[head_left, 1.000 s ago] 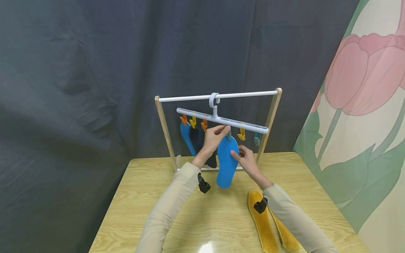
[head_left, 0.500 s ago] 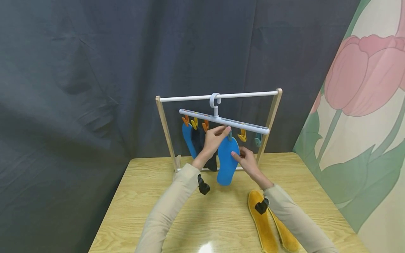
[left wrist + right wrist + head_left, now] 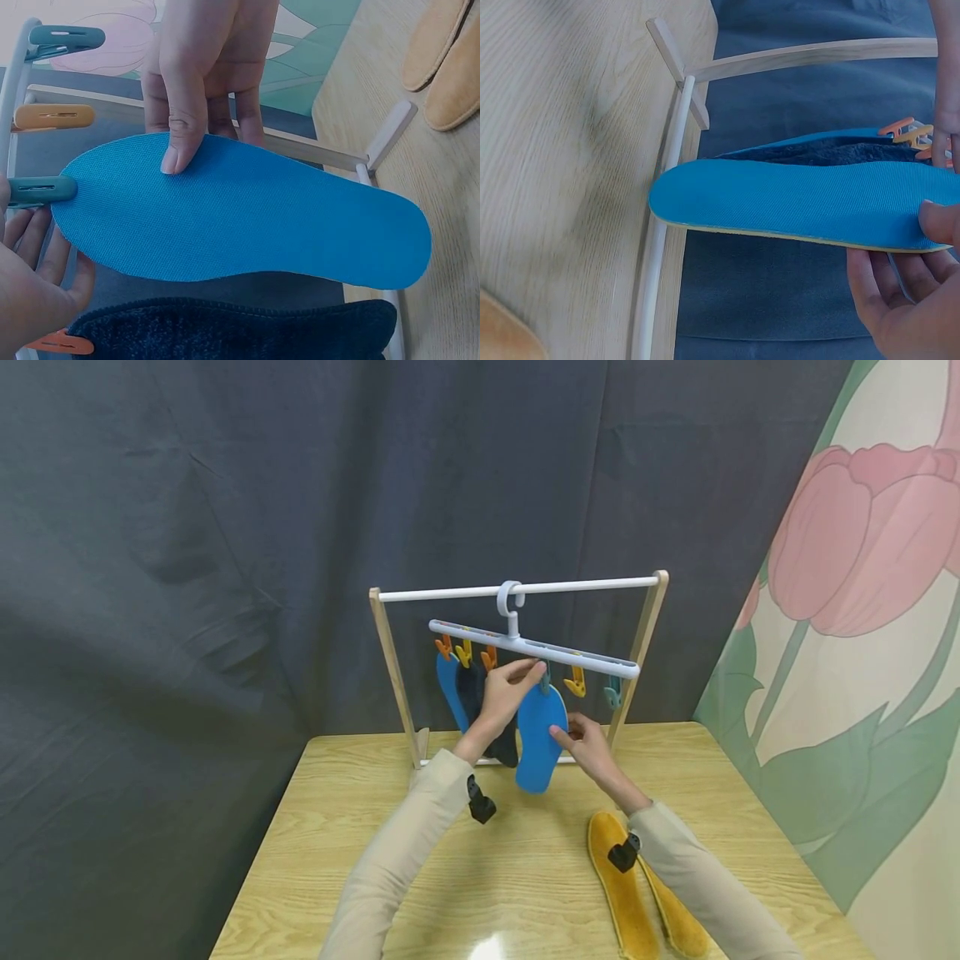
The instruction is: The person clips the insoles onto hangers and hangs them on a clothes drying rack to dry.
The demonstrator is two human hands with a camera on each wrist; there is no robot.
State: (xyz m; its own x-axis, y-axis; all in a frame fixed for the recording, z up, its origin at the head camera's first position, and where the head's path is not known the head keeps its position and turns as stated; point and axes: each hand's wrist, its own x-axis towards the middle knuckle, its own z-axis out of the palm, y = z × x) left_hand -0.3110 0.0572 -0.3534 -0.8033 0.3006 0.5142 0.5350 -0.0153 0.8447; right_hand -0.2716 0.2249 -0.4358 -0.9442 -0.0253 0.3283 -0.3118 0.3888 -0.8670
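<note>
insole (image 3: pixel 537 752), mid-frame, looks light, bendy; best held by edges. right grip (image 3: pixel 588 745) pinches its right edge; left grip (image 3: pixel 504 697) pinches clip (image 3: pixel 546 680) above.

The left sleeve (image 3: pixel 408 843), toward seven o'clock in the head view, and the right sleeve (image 3: pixel 701 864), between four and five, are long, cream-coloured and lightly creased. Blocky black left (image 3: pixel 482 803) and right (image 3: pixel 624 853) wrist cameras protrude beside the cuffs.

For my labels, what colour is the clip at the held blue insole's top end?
The clip is teal, clearest in the left wrist view.
</note>
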